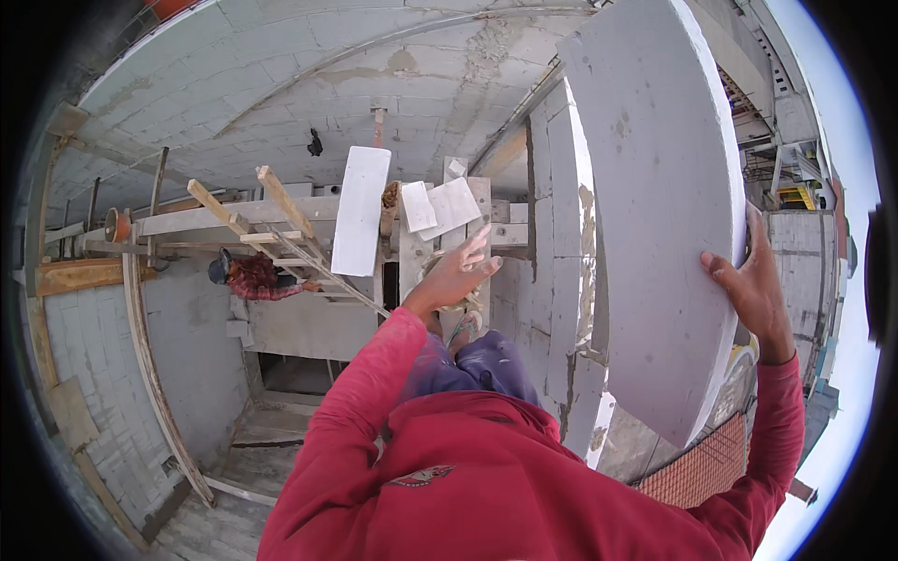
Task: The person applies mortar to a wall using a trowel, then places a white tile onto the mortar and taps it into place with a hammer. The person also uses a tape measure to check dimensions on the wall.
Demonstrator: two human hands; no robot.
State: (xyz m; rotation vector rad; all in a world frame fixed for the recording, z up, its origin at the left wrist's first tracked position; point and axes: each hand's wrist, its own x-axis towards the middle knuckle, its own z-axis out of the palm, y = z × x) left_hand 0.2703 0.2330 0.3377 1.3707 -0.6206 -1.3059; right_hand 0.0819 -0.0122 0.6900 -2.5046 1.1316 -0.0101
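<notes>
Holding the edge of a big, flat, pale grey block (655, 206) with the right hand (753, 285), with the thumb on the wide face and the other fingers bent round the side. Seeing that block at the right, close to the red sleeve. Holding nothing in the left hand (458, 273), open and with fingers spread, near two small, flat, white block pieces (453, 208). Seeing a long white block (360, 210) just left of those. Wearing a bright red, long-sleeved shirt (505, 505) with a small, dark, printed badge (421, 476) on the front, bearing marks too small to read. Also wearing blue-purple trousers (472, 366) with pale dust on them. Looking down past pale wooden poles (286, 203) at a person (257, 278) in a dark cap and checked red shirt, reaching out an arm. Also seeing a round orange bucket (118, 225) far left and orange roof tiles (697, 463) low at the right.
</notes>
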